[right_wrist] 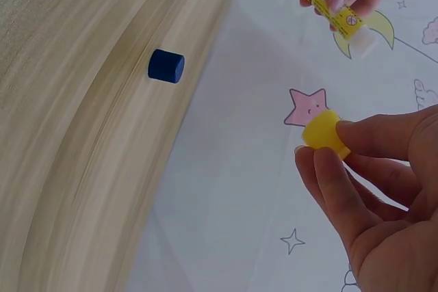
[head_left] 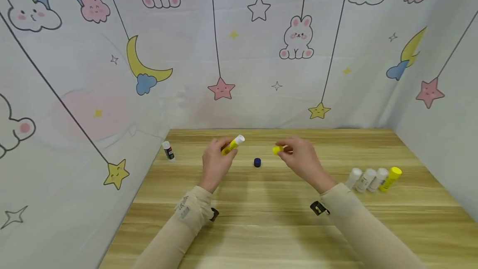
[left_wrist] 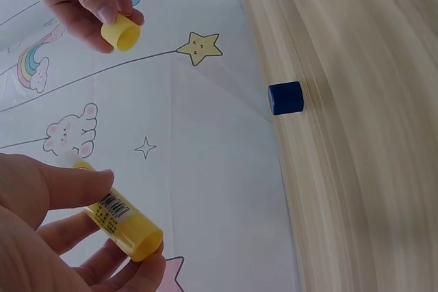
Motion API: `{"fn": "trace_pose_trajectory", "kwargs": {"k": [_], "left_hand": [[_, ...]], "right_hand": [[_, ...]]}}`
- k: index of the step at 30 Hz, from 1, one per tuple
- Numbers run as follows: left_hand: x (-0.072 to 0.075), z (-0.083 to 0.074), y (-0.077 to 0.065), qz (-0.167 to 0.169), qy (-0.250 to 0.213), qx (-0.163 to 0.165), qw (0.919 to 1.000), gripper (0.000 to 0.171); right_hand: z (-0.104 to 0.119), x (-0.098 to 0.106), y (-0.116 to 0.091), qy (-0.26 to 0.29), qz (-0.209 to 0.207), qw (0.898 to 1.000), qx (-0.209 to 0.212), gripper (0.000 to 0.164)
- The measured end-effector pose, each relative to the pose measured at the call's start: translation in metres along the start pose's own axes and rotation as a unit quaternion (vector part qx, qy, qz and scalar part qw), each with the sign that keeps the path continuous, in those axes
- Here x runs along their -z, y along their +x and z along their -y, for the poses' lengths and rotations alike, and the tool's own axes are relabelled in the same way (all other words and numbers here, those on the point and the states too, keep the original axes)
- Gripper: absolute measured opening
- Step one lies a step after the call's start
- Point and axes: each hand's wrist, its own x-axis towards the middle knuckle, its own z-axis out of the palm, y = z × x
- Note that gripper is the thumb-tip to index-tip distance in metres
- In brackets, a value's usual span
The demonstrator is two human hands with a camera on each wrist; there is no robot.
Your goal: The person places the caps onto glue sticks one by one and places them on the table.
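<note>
While your left hand (head_left: 217, 162) pinches a yellow glue stick (head_left: 232, 145) between thumb and fingers, its white end bare, your right hand (head_left: 301, 159) grips a yellow cap (head_left: 277, 150) by the fingertips. You hold both above the wooden table (head_left: 257, 227), well apart from each other. Judging from this, the uncapping of that stick is done: nothing joins stick and cap now.

Between your hands, a dark blue cap (head_left: 257, 162) rests alone on the tabletop. Off to your left stands a dark-labelled tube (head_left: 169, 151) with a white top; you may take the blue cap as its own, though nothing visible confirms that. To your right, three white tubes (head_left: 366, 179) and a yellow tube (head_left: 390, 179) stand in a close row, untouched by you. If those also count, they seem to remain to be handled.
</note>
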Motion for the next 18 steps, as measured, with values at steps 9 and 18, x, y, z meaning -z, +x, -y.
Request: {"fn": "trace_pose_trajectory", "kwargs": {"k": [9, 18], "left_hand": [[-0.0026, -0.0021, -0.0018, 0.015, 0.005, 0.010, 0.9998, 0.028], [-0.0089, -0.0075, -0.0057, 0.017, 0.005, -0.013, 0.9998, 0.030]], "right_hand": [[0.0054, -0.0029, 0.0012, 0.001, 0.003, 1.000, 0.008, 0.029], [0.0104, -0.0048, 0.0014, 0.009, -0.006, 1.000, 0.027, 0.029]]}}
